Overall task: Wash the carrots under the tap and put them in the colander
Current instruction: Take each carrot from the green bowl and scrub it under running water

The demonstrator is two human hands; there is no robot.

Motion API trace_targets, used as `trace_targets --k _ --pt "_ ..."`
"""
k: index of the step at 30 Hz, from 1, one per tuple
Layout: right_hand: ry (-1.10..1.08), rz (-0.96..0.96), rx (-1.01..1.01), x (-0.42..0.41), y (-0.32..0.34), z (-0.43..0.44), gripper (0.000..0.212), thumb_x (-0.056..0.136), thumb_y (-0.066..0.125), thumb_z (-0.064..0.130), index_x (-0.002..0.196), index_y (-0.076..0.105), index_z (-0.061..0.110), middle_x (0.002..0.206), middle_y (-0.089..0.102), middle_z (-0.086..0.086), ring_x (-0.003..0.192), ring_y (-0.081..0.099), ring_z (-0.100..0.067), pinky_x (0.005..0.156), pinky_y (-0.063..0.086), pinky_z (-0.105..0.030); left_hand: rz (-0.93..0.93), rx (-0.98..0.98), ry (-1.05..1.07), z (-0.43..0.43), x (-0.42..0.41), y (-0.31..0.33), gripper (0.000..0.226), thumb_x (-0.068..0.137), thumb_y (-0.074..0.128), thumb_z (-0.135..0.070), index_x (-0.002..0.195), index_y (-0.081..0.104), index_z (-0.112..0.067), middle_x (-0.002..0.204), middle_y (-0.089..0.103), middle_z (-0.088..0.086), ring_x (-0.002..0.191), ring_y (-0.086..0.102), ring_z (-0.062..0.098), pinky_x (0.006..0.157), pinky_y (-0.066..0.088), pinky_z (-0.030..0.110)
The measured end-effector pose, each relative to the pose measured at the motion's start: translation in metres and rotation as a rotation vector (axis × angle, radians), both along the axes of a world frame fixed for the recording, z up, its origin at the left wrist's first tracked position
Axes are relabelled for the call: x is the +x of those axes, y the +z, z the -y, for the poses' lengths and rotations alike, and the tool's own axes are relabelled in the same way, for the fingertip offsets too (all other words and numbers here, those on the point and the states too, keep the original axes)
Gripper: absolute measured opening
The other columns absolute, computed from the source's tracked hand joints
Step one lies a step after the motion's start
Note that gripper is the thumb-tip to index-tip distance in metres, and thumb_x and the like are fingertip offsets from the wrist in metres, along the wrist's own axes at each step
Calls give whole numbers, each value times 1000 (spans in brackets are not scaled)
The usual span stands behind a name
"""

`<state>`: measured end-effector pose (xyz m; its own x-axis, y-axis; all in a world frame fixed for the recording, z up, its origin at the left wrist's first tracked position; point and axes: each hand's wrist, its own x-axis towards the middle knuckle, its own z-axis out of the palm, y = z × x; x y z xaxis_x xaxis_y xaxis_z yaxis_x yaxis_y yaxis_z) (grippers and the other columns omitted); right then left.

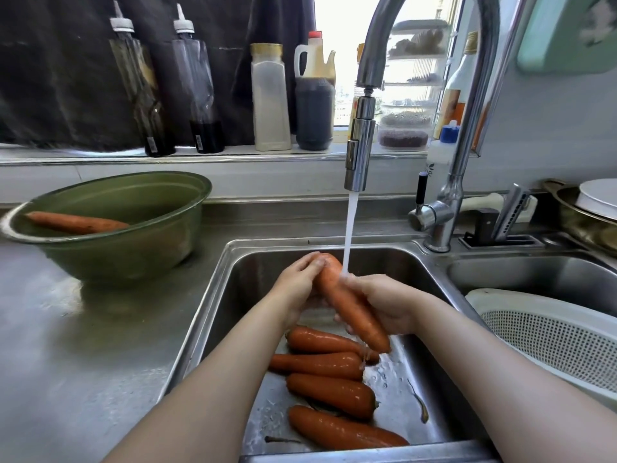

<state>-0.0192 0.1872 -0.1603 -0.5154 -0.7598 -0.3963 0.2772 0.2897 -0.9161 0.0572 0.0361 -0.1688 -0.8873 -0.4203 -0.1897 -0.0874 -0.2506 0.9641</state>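
The left hand (pixel 297 289) grips the thick far end of a carrot (pixel 347 305), and the right hand (pixel 387 305) cups its middle, under the tap (pixel 359 152). Its tip slants near-right toward the colander (pixel 551 332), which lies past the right edge of the sink (pixel 230 295). The right hand is nearer.

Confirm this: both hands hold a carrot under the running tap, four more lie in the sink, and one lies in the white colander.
Wrong in one respect: the head view shows that lone carrot in the green bowl, not the colander, whose visible part holds none. The rest stands.
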Motion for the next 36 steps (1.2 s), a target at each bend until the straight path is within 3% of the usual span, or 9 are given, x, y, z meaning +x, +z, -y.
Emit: trace_targets --k 3,6,10,15,20,24,27,32,36 --pt "42 55 -66 0 0 1 33 106 54 16 135 55 2 108 69 -20 85 72 -24 69 60 -37 -34 48 14 4 0 0 21 106 55 -32 126 61 -34 123 65 9 101 69 29 77 63 44" --pt "-24 -15 -23 6 1 8 41 106 55 36 131 59 4 108 72 -19 77 71 -23 63 59 -37 -48 80 -43 6 2 1 33 106 56 -30 138 58 -35 128 62 9 108 68 31 94 58 51" --pt "-162 -24 51 4 -1 10 74 102 38 68 116 64 0 91 71 -21 62 68 -29 54 57 -38 -91 97 -175 4 2 -1 40 102 63 -21 137 57 -39 141 57 9 119 66 34 88 61 44" --pt "-85 135 84 -12 -8 -3 90 100 25 75 124 66 -2 92 69 -22 76 68 -34 80 58 -48 -141 -119 -115 -14 -2 -2 31 96 72 -19 120 67 -38 128 64 8 109 70 28 83 63 37" --pt "66 118 48 -5 -6 -1 75 101 25 69 126 68 12 114 72 -12 99 70 -28 85 55 -43 -161 -160 106 -24 -5 1 11 102 65 -22 102 73 -29 95 76 -6 88 72 13 76 59 25" --pt "59 106 -20 -2 -3 -1 73 95 37 68 136 62 14 128 70 -21 107 69 -31 94 54 -49 -127 -194 -172 -4 4 4 40 102 65 -28 141 61 -34 124 70 0 106 72 16 94 60 35" --pt "7 149 -65 -2 -1 -1 64 104 33 60 140 57 13 140 59 -30 102 68 -35 88 58 -48 -144 -233 -247 2 6 -2 60 94 75 -19 147 53 -36 138 58 5 118 66 25 98 59 43" --pt "23 161 -94 -4 -3 -1 74 95 43 63 143 55 7 133 65 -29 97 70 -35 81 59 -47 -186 -295 16 -15 0 3 24 97 71 -24 121 72 -29 114 71 -3 107 70 18 93 61 36" --pt "43 143 -109 -2 -3 1 70 95 43 61 140 58 9 125 71 -22 103 71 -33 84 61 -46 -157 -294 62 -16 -2 4 29 106 58 -28 131 71 -24 117 74 0 110 71 19 100 57 45"
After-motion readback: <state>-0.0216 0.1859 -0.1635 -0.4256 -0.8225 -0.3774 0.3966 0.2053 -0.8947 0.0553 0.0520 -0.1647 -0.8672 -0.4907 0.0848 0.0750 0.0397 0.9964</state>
